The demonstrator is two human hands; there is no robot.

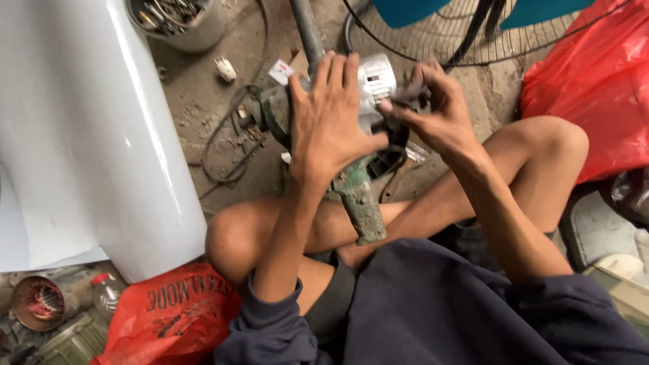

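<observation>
1. Person seated on a concrete floor (203, 108), knees bent, dark sleeves pushed up. A worn green power tool (355, 186) lies across the lap, just ahead of the crossed legs; this tool is the landmark for all places below.
2. Tool: green handle points back toward the body; a silver motor housing (376, 78) sits at the far end.
3. Left hand (331, 118): laid flat over the top of the tool body, fingers spread and extended, thumb hooked round the right side of the tool. Palm presses down; it does not pinch anything.
4. Right hand (433, 108): at the right side of the tool, beside the silver housing. Thumb and fingertips drawn together on a small dark part there; the part is too hidden to identify.
5. Left of the tool: a black cable (223, 135) loops on the floor, and further left stands a large white curved panel (81, 135).
6. Beyond the tool, upper left: a metal bucket (193, 30) filled with scrap metal pieces.
7. Beyond the tool, upper right: wire guard of a fan (439, 40) with blue blades.
8. Right of the tool: a red plastic bag (595, 88).
9. Nearer than the tool, lower left: a second red bag (176, 311) with dark print, with a copper-wound motor part (37, 304) just left of it.
</observation>
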